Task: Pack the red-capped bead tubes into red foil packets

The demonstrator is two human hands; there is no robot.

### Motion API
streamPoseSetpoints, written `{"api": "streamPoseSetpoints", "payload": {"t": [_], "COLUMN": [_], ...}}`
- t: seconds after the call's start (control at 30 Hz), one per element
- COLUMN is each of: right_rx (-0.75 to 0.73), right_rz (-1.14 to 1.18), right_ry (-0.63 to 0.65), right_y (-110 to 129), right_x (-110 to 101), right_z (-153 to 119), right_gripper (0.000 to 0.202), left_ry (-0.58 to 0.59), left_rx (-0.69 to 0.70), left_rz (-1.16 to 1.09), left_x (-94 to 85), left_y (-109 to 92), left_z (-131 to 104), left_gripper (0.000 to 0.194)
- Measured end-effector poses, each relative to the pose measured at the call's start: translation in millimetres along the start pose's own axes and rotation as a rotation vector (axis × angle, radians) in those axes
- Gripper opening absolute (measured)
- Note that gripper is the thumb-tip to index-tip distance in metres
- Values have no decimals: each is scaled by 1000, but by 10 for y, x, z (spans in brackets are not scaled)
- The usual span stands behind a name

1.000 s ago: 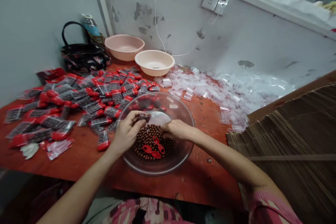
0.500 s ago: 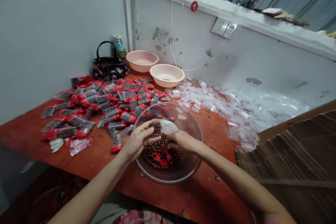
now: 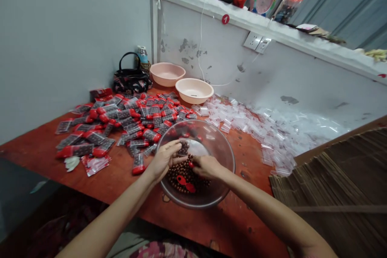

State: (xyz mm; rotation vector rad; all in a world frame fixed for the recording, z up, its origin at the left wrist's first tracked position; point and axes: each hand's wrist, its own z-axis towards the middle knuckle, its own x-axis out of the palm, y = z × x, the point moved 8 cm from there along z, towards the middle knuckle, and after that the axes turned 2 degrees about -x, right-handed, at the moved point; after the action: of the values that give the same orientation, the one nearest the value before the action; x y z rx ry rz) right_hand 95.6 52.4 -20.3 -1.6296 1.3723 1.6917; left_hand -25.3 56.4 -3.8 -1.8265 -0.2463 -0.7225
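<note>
A large clear bowl (image 3: 196, 205) on the red table holds many brown beads (image 3: 178, 173). On the beads lies a red plastic piece (image 3: 186, 184) with two rounded ends. My left hand (image 3: 166, 159), over the bowl's left side, holds a small clear case (image 3: 184, 147) with brown beads inside. Close to its right, my right hand (image 3: 208, 167) has its fingers bent round a red piece (image 3: 191, 164), mostly hidden by the fingers, with a few beads beside them.
Filled cases with red ends (image 3: 151, 113) are heaped at the left. Clear empty cases (image 3: 250, 125) spread to the right. Two basins (image 3: 195, 97), a black handbag (image 3: 131, 80) and brown cardboard sheets (image 3: 335, 173) stand around. A shelf (image 3: 272, 28) runs above.
My right hand has closed on one of the two red pieces that lay on the beads and lifted it towards the case. The left hand still holds the case. The view has shifted slightly.
</note>
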Motion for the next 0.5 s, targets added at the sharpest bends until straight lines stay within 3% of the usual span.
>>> {"api": "streamPoseSetpoints", "payload": {"t": [0.1, 0.2, 0.27, 0.5], "right_rx": [-17, -27, -37, -1], "right_rz": [539, 992, 1147, 1347], "right_ry": [-116, -176, -204, -294], "right_y": [-62, -95, -80, -64], "right_x": [-257, -357, -374, -286], "right_z": [-9, -45, -71, -64], "right_gripper": [24, 37, 45, 35], "left_ry": [-41, -62, -44, 26], "left_rx": [47, 78, 80, 55], "left_rz": [52, 51, 51, 59], "left_x": [-39, -46, -18, 54], "left_y": [4, 16, 27, 38], "left_z": [23, 32, 30, 8], "left_gripper": [24, 24, 25, 27]}}
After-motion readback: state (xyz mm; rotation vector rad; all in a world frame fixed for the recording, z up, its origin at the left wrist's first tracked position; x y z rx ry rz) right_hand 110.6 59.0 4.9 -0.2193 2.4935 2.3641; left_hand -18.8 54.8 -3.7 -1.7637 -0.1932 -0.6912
